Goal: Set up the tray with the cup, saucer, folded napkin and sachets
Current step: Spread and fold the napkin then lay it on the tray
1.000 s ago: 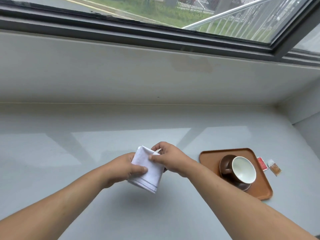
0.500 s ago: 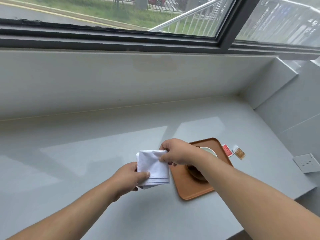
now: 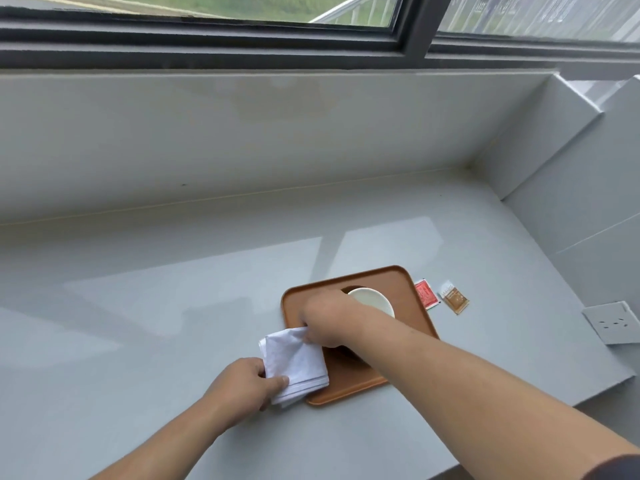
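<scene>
Pale grey worktop [image 3: 145,327] runs along under a window, w/ light patches reflected across it. Nearest the camera, two bare forearms reach in from the bottom edge. Left hand [image 3: 242,384] sits low at centre-left, thumb and fingers [image 3: 278,381] pinched shut on the near-left corner of the folded napkin [image 3: 294,358]. Napkin is white, folded to a rough square, layered edges showing at its near side; it overlaps the tray's near-left edge, partly over the tray, partly over the worktop. Can't tell if it's lying flat or held just above. Right hand [image 3: 329,322] comes across from the right, fingers closed on the napkin's far corner, knuckles up.

Brown tray [image 3: 408,292], rounded corners, lies a bit right of centre. On it a cup [image 3: 372,301], white inside, mostly hidden behind the right hand and forearm; dark saucer [image 3: 343,355] shows only as a sliver under the forearm.

Just right of the tray, off it, on the worktop: red sachet [image 3: 425,294] nearly touching the tray rim, brown sachet [image 3: 453,301] just beside it.

Further right, a white socket plate [image 3: 611,322] on the side wall. Behind, a pale ledge, then the dark window frame [image 3: 412,29].
</scene>
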